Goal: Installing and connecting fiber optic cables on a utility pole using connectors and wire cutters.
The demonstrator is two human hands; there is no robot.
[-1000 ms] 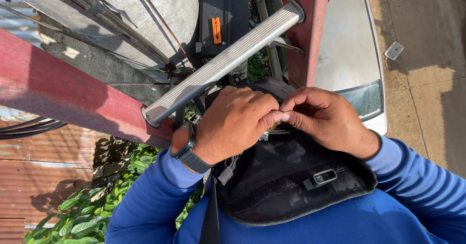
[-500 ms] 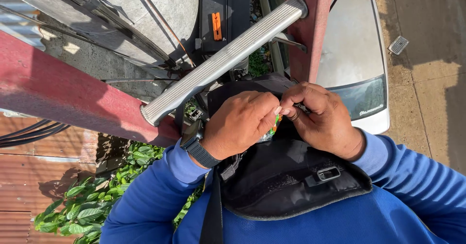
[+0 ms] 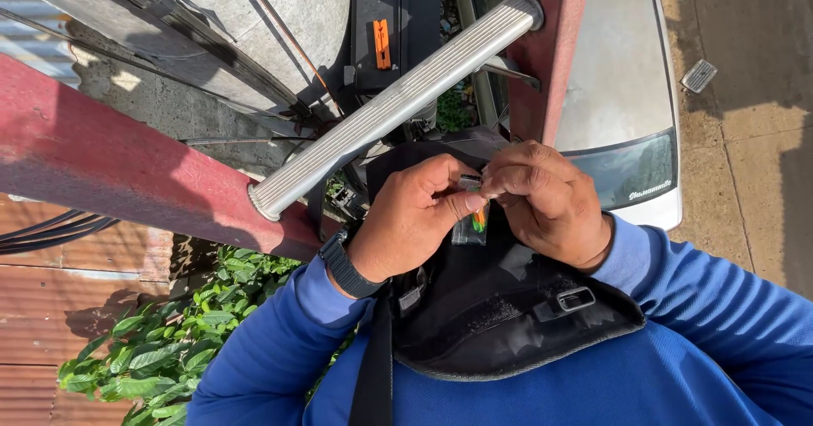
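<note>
The sleeves are bright blue, the bag in front of them is black with a small silver buckle, and the watch on the left hand is dark. Between that hand and the right hand there is a little clear packet with orange and green bits inside it. The ladder rails are red, the rung is shiny silver with long stripes, the car is white, the leaves are green, the pole is grey, and a small tag is orange.
</note>
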